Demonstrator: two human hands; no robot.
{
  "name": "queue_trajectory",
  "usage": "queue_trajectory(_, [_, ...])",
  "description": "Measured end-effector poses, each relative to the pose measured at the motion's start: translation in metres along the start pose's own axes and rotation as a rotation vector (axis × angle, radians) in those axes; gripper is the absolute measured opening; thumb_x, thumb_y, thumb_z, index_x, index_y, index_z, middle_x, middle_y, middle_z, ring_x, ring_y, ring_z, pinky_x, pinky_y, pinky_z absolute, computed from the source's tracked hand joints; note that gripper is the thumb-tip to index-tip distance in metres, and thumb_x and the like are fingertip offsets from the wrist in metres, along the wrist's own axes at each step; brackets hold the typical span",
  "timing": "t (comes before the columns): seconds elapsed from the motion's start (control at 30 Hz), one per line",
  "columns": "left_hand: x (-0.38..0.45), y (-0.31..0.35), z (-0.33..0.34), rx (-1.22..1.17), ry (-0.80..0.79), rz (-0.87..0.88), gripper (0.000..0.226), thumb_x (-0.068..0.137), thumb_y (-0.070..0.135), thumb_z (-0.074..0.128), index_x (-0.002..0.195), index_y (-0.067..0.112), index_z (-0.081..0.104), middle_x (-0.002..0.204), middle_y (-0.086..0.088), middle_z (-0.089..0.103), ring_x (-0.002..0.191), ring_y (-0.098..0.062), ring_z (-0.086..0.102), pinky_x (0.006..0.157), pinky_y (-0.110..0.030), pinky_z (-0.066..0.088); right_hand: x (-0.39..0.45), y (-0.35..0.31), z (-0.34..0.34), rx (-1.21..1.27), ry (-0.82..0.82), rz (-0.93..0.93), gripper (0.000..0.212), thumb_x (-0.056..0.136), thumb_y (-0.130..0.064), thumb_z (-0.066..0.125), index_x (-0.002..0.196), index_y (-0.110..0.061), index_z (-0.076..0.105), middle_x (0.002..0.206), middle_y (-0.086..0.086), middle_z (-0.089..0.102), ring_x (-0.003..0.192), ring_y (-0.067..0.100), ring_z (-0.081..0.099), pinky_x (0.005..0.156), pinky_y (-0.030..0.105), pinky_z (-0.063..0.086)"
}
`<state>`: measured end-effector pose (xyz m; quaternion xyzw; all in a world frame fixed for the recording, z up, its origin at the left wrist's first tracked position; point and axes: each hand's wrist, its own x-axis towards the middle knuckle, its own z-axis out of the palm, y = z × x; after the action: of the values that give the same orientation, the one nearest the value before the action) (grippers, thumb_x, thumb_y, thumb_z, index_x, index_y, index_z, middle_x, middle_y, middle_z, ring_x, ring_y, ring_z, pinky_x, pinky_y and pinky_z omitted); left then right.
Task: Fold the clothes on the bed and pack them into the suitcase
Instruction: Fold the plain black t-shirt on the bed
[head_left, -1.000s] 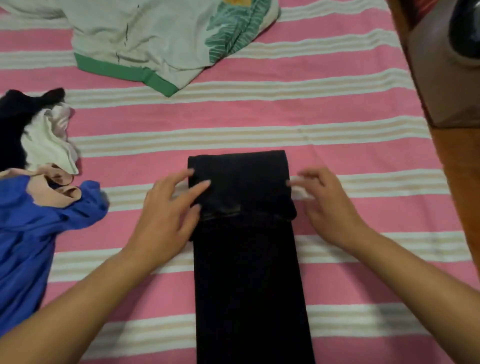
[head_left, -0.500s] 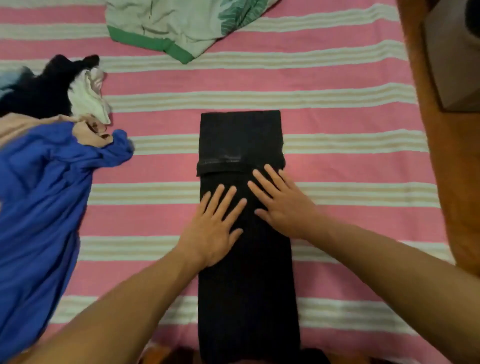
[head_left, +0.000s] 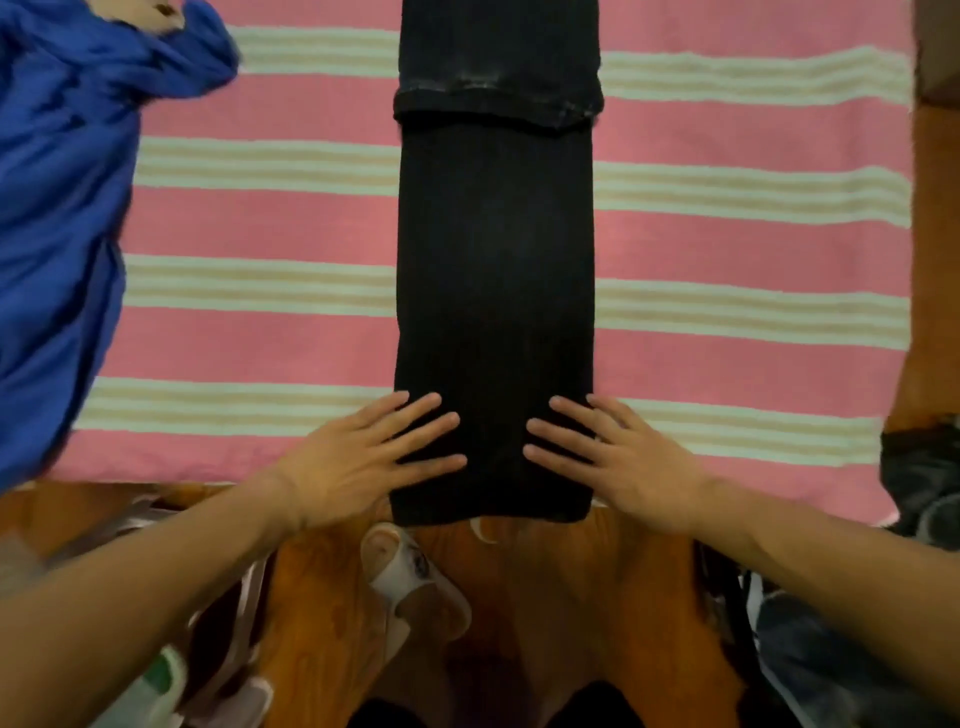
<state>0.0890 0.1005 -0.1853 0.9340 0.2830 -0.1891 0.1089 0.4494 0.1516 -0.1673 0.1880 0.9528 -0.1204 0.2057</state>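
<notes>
Left hand (head_left: 358, 462) and right hand (head_left: 618, 457), fingers spread flat, press the black folded trousers' (head_left: 493, 291) near end.

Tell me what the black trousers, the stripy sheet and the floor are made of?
The black trousers look like thick denim or ribbed cotton: matt, with faint lines down them and a worn, stitched hem. The stripy sheet looks like woven cotton, matt, with a coarse grain. The floor looks like polished wood or a wood-look surface: orange-brown and slightly shiny. I cannot be sure of any.
</notes>
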Motion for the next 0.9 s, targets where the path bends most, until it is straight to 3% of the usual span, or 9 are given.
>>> queue_trajectory(0.1, [-0.008, 0.011, -0.004, -0.052, 0.04, 0.032, 0.075, 0.088, 0.039, 0.039, 0.161, 0.028, 0.023, 0.168, -0.008, 0.016, 0.157, -0.032, -0.001, 0.125, -0.05, 0.002, -0.004, -0.012, -0.008, 0.028, 0.057, 0.086, 0.075, 0.087, -0.019, 0.065, 0.155, -0.025, 0.035, 0.161, 0.002, 0.035, 0.152, 0.031, 0.022, 0.123, 0.049, 0.014])
queue_trajectory(0.27, [-0.041, 0.041, -0.038, -0.405, -0.099, 0.146, 0.071, 0.096, 0.033, 0.039, 0.161, 0.04, 0.012, 0.167, 0.012, 0.012, 0.156, -0.014, 0.001, 0.128, -0.039, 0.0, -0.048, -0.05, -0.03, 0.354, -0.023, 0.107, 0.07, 0.094, -0.009, 0.053, 0.154, -0.038, 0.033, 0.161, -0.014, 0.03, 0.153, 0.009, 0.017, 0.126, 0.038, 0.017])
queue_trajectory(0.33, [-0.051, 0.059, -0.065, -0.895, -0.132, -0.059, 0.055, 0.1, 0.039, 0.037, 0.154, 0.05, 0.03, 0.161, 0.022, 0.029, 0.152, 0.0, 0.018, 0.127, -0.031, 0.011, -0.054, -0.068, -0.053, 0.781, -0.006, 0.324, 0.049, 0.1, -0.019, 0.056, 0.142, -0.044, 0.05, 0.149, -0.018, 0.048, 0.139, -0.004, 0.038, 0.117, 0.032, 0.035])
queue_trajectory(0.4, [-0.047, 0.062, -0.094, -1.398, 0.129, -0.451, 0.036, 0.105, 0.053, 0.038, 0.126, 0.042, 0.064, 0.131, 0.015, 0.066, 0.124, -0.002, 0.058, 0.112, -0.038, 0.044, -0.039, -0.065, -0.08, 1.192, 0.213, 0.568, 0.027, 0.1, -0.018, 0.059, 0.12, -0.033, 0.068, 0.118, -0.012, 0.071, 0.112, 0.0, 0.063, 0.096, 0.033, 0.051])
queue_trajectory(0.47, [-0.025, 0.037, -0.115, -1.621, 0.414, -0.776, 0.043, 0.097, 0.059, 0.043, 0.106, 0.029, 0.073, 0.106, 0.01, 0.077, 0.1, -0.003, 0.07, 0.093, -0.034, 0.054, -0.009, -0.036, -0.091, 1.263, 0.424, 0.777, 0.014, 0.1, -0.021, 0.06, 0.103, -0.016, 0.072, 0.098, -0.001, 0.075, 0.094, 0.016, 0.069, 0.082, 0.043, 0.053])
queue_trajectory(0.53, [0.004, -0.002, -0.121, -1.703, 0.523, -0.915, 0.048, 0.096, 0.063, 0.05, 0.1, 0.021, 0.072, 0.102, 0.01, 0.076, 0.094, -0.007, 0.071, 0.086, -0.031, 0.054, 0.024, -0.002, -0.095, 1.315, 0.532, 0.949, 0.018, 0.099, -0.029, 0.061, 0.099, -0.014, 0.071, 0.096, 0.002, 0.074, 0.092, 0.021, 0.069, 0.081, 0.043, 0.053])
queue_trajectory(0.67, [0.047, -0.033, -0.085, -1.798, 0.436, -1.23, 0.055, 0.08, 0.066, 0.062, 0.093, 0.013, 0.064, 0.095, -0.009, 0.069, 0.088, -0.026, 0.065, 0.091, -0.045, 0.053, 0.063, 0.024, -0.068, 1.486, 0.525, 1.168, 0.022, 0.095, -0.032, 0.066, 0.084, -0.013, 0.066, 0.087, 0.003, 0.071, 0.086, 0.025, 0.067, 0.073, 0.035, 0.05])
queue_trajectory(0.77, [0.046, 0.008, -0.08, -1.666, 0.375, -1.343, 0.031, 0.1, 0.039, 0.059, 0.096, 0.008, 0.063, 0.098, -0.012, 0.071, 0.093, -0.031, 0.068, 0.089, -0.05, 0.056, 0.055, -0.008, -0.057, 1.351, 0.389, 1.168, 0.02, 0.097, -0.029, 0.065, 0.11, -0.013, 0.066, 0.101, 0.001, 0.068, 0.093, 0.022, 0.064, 0.078, 0.034, 0.051])
queue_trajectory(0.9, [0.024, 0.08, -0.092, -1.671, 0.355, -1.393, 0.004, 0.103, 0.024, 0.056, 0.102, 0.02, 0.058, 0.1, -0.002, 0.067, 0.094, -0.018, 0.066, 0.07, -0.032, 0.052, 0.009, -0.075, -0.044, 1.322, 0.299, 1.216, 0.027, 0.099, -0.027, 0.061, 0.124, -0.018, 0.061, 0.102, -0.009, 0.064, 0.094, 0.009, 0.062, 0.068, 0.023, 0.05])
